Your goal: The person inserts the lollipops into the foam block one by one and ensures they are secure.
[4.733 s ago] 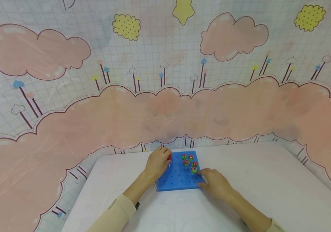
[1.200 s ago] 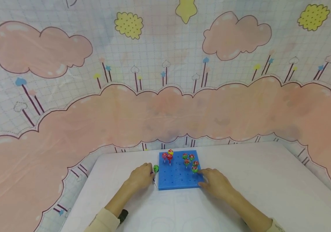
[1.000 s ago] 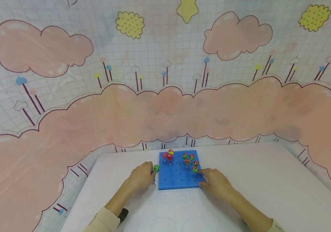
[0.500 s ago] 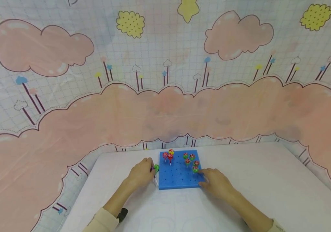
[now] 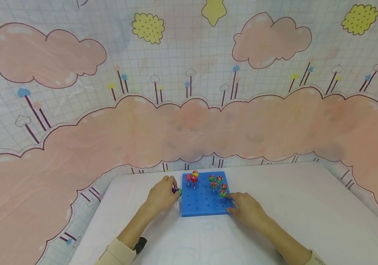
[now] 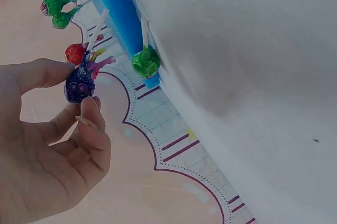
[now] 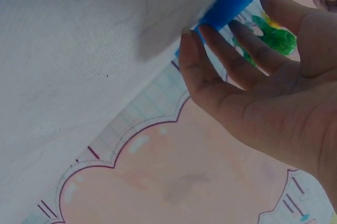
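Observation:
Beside the left edge of a blue pegboard (image 5: pixel 202 208), my left hand (image 5: pixel 161 194) pinches a purple-wrapped lollipop (image 6: pixel 79 86) by its head between thumb and fingertips. In the left wrist view its white stick points up toward the board. A green lollipop (image 6: pixel 146 62) lies on the table against that edge, partly hidden by the hand in the head view. My right hand (image 5: pixel 248 209) rests at the board's right edge, fingers extended and lightly bent, touching it. Red (image 5: pixel 193 179), pink (image 5: pixel 188 177) and yellow (image 5: pixel 195 173) lollipops stand at the board's back left.
Several green-and-red lollipops (image 5: pixel 213 184) stand in holes at the board's back right, close to the right hand. The board lies on a white-covered table (image 5: pixel 291 206). Behind it rises a patterned cloth backdrop (image 5: pixel 175 136).
My left hand has left the red lollipop standing on the board, moved left and down to the table, and raised a purple lollipop slightly. My right hand has stayed at the board's edge.

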The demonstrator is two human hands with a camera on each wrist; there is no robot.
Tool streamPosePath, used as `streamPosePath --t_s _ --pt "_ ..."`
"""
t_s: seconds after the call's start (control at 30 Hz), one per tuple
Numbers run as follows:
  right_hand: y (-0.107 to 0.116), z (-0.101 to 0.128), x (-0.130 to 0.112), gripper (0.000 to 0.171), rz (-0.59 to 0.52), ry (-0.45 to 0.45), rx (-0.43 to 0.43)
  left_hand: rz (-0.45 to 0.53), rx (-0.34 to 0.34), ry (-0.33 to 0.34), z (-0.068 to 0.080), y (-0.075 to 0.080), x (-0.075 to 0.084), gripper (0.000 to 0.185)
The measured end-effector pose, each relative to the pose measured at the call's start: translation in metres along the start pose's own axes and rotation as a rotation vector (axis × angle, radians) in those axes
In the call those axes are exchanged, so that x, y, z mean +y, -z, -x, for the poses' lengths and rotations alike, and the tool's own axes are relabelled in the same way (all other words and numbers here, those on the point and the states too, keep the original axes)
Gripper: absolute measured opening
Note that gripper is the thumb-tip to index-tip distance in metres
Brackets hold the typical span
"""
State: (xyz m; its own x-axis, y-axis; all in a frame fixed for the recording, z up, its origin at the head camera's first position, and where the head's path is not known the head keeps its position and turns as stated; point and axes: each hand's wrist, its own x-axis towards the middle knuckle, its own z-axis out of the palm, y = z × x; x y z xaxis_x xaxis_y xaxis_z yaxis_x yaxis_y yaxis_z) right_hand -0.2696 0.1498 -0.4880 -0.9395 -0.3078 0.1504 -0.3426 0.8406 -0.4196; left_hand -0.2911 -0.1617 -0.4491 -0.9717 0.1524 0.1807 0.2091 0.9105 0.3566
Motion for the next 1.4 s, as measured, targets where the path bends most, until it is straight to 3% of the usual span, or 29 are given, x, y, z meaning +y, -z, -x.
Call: streamPosePath --t_s 0.17,0.73,1.4 --pt "0.001 0.000 0.000 0.038 0.006 0.000 0.003 0.030 0.029 0.001 0.001 0.003 0.004 0.021" --pt "0.000 0.001 0.000 0.038 -0.001 0.011 0.008 0.106 0.220 -0.119 0.001 0.000 0.014 0.022" --pt "0.001 0.001 -0.001 0.037 -0.002 0.018 0.010 0.139 0.241 -0.159 -0.002 -0.003 0.026 0.023"
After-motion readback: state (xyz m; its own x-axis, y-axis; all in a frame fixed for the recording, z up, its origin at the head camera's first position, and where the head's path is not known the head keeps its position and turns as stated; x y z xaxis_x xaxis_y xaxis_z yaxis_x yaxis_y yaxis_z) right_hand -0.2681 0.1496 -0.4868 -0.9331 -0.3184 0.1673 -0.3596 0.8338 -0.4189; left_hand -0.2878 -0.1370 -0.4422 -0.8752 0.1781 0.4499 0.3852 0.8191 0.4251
